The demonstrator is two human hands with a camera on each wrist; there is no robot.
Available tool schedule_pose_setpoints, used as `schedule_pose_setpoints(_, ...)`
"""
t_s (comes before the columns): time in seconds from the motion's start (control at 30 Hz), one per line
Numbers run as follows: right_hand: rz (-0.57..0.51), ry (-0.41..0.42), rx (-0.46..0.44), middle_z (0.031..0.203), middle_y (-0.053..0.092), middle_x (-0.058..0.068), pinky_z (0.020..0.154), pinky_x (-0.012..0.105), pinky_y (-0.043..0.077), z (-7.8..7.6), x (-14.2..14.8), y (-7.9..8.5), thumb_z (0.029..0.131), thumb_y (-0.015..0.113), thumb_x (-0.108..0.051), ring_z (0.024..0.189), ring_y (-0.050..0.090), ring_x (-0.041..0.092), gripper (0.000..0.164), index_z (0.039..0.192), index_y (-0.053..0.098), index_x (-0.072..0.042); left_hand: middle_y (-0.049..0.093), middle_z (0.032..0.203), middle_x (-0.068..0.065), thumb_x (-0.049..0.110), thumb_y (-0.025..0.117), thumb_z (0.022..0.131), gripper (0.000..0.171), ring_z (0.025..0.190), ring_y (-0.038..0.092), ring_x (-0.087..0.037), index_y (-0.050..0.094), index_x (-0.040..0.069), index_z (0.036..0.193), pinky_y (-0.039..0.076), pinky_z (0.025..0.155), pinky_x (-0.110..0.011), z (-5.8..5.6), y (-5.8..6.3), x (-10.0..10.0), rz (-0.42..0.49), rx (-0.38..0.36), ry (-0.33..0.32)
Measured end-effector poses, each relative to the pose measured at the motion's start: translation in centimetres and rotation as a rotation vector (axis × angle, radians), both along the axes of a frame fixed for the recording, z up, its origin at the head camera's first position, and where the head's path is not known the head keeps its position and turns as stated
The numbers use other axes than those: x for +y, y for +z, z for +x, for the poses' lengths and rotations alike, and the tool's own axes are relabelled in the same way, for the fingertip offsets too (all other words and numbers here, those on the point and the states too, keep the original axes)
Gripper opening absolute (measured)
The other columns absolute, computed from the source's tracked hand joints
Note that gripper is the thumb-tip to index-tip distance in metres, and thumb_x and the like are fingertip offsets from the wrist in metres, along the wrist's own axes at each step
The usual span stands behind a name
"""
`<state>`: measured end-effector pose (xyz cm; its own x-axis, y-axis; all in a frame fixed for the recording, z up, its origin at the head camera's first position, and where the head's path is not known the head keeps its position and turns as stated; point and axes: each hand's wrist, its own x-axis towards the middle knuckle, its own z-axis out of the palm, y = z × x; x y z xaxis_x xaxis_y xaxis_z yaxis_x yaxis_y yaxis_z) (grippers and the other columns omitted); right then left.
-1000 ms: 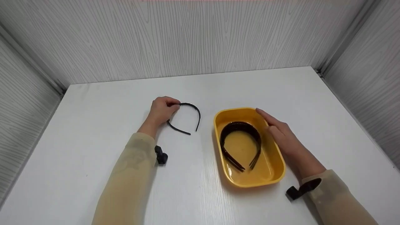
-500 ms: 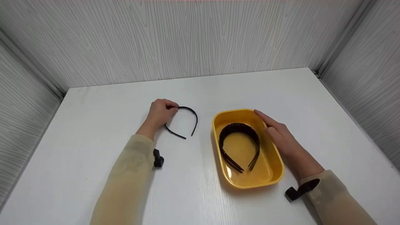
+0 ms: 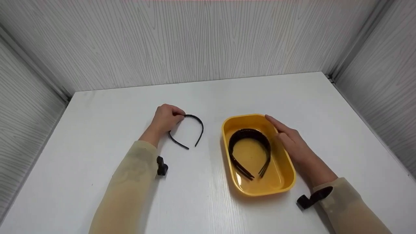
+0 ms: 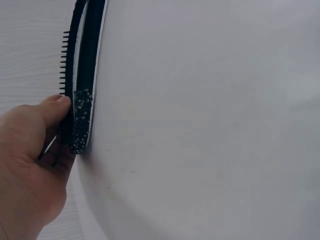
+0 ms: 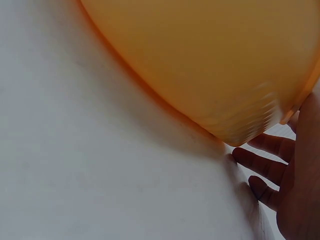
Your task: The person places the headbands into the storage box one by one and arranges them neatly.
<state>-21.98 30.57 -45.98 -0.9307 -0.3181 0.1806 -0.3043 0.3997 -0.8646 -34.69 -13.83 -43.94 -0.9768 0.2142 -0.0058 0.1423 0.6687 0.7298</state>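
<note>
My left hand (image 3: 165,118) pinches a thin black toothed headband (image 3: 201,124) between thumb and fingers at its upper left bend, with its two ends pointing toward me. Up close in the left wrist view, the headband (image 4: 83,112) shows a row of fine teeth and a glittery stretch beside the thumb. To the right stands a yellow plastic basin (image 3: 280,177), and several dark headbands (image 3: 249,133) lie nested inside it. My right hand (image 3: 291,139) holds the basin at its far right corner, thumb at the rim. Below that corner, the right wrist view shows loosely bent fingers (image 5: 262,165).
A white tabletop (image 3: 191,191) carries everything. Grey wood-grain panels rise behind it (image 3: 208,42) and on both sides. Each sleeve has a black wrist camera strapped on, the left one (image 3: 161,166) and the right one (image 3: 305,201).
My left hand has drawn the headband slightly toward me and to the left. My right hand and the basin have stayed almost in place.
</note>
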Motion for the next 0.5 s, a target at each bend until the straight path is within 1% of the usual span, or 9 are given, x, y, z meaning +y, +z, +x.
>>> schedule_pose_setpoints(0.2, -0.016, 0.01, -0.023, 0.169, 0.038, -0.005, 0.123, 0.023, 0.023, 0.1, -0.1, 0.2, 0.106, 0.036, -0.003, 0.157, 0.028, 0.018, 0.067, 0.167, 0.036, -0.031, 0.076, 0.115, -0.012, 0.007, 0.071, 0.101, 0.016, 0.116, 0.062, -0.027, 0.082, 0.004, 0.111, 0.049, 0.102, -0.042, 0.3, 0.7, -0.3, -0.05, -0.003, -0.025)
schedule_pose_setpoints(0.27, -0.014, 0.009, -0.017, 0.168, 0.038, -0.005, 0.123, 0.023, 0.023, 0.1, -0.1, 0.3, 0.106, 0.037, -0.004, 0.157, 0.029, 0.018, 0.066, 0.167, 0.037, -0.031, 0.076, 0.115, -0.012, 0.007, 0.071, 0.101, 0.017, 0.114, 0.062, -0.027, 0.082, 0.004, 0.112, 0.049, 0.1, -0.041, 0.3, 1.1, -0.3, -0.06, 0.001, -0.029)
schedule_pose_setpoints(0.4, -0.006, 0.014, 0.022, 0.168, 0.04, -0.003, 0.123, 0.023, 0.024, 0.1, -0.1, 0.2, 0.109, 0.037, -0.006, 0.156, 0.031, 0.019, 0.062, 0.167, 0.037, -0.029, 0.076, 0.114, -0.012, 0.008, 0.069, 0.102, 0.018, 0.107, 0.063, -0.026, 0.082, 0.004, 0.113, 0.052, 0.091, -0.038, 0.4, 2.0, -0.3, -0.072, 0.009, -0.028)
schedule_pose_setpoints(0.5, -0.01, 0.02, 0.039, 0.167, 0.04, -0.001, 0.123, 0.022, 0.025, 0.1, 0.0, 0.1, 0.11, 0.037, -0.006, 0.156, 0.032, 0.02, 0.061, 0.167, 0.038, -0.028, 0.076, 0.114, -0.011, 0.009, 0.069, 0.103, 0.018, 0.103, 0.062, -0.024, 0.082, 0.005, 0.114, 0.051, 0.085, -0.036, 0.5, 2.9, -0.2, -0.076, 0.02, -0.032)
